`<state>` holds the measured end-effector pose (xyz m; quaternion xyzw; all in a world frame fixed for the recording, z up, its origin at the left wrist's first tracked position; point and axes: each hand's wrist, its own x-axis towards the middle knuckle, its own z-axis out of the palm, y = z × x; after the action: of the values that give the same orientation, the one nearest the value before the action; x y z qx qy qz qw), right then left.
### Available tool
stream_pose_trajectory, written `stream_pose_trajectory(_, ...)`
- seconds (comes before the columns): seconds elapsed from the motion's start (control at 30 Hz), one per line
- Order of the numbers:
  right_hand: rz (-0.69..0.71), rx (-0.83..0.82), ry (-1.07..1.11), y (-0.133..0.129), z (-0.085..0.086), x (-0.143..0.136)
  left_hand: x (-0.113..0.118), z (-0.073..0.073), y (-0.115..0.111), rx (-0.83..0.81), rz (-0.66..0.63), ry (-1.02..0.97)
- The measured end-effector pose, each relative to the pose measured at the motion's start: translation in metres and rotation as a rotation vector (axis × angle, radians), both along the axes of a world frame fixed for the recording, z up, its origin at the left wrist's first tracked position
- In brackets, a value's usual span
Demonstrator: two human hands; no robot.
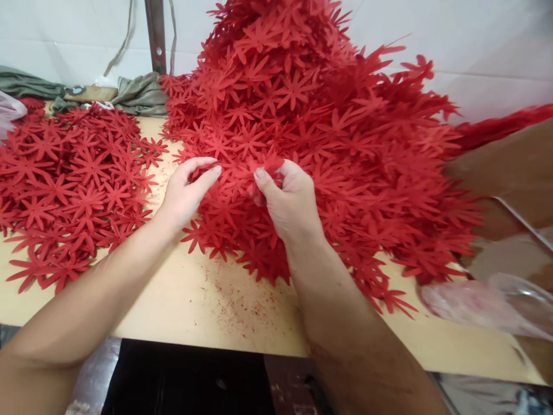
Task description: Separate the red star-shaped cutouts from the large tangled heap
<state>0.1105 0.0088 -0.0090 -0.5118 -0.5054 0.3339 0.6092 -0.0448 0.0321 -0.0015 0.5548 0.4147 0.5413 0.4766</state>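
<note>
My right hand (291, 196) pinches a red petalled cutout (273, 164) between thumb and fingers. It hovers over the front of a large heap of similar red flower-shaped cutouts (298, 92). To its left, my left hand (190, 187) has thumb and forefinger brought together at the near left side of that heap. What its fingertips grip, if anything, is too small to make out. A gap separates the two hands. A second, lower pile of red cutouts (82, 173) lies left of my left hand.
The pale tabletop (173, 305) bears red specks near its front edge. A clear plastic bag (492, 300) and a brown cardboard box (510, 173) are at right. Grey-green cloth (142, 94) lies at back left, beside a metal upright (156, 34) against the white wall.
</note>
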Motion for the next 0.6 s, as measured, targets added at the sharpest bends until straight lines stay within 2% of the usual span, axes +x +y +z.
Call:
stream_pose_trajectory(0.13,0.011,-0.021,-0.076,-0.002,-0.001,-0.005,0.006,0.001,-0.009,0.039,-0.162,0.035)
stream_pose_trajectory(0.23,0.078,-0.032,-0.114,-0.004,-0.002,-0.010,0.009,-0.001,-0.013,0.039,-0.213,0.045)
stream_pose_trajectory(0.33,0.182,-0.046,-0.078,-0.005,-0.001,-0.012,0.009,-0.004,-0.010,0.006,-0.164,0.007)
stream_pose_trajectory(0.5,0.355,-0.059,-0.027,-0.007,0.001,-0.011,0.000,-0.009,0.003,-0.017,0.029,-0.093)
stream_pose_trajectory(0.6,0.338,-0.100,-0.017,-0.005,-0.001,-0.008,-0.006,-0.012,0.013,-0.008,0.076,-0.115)
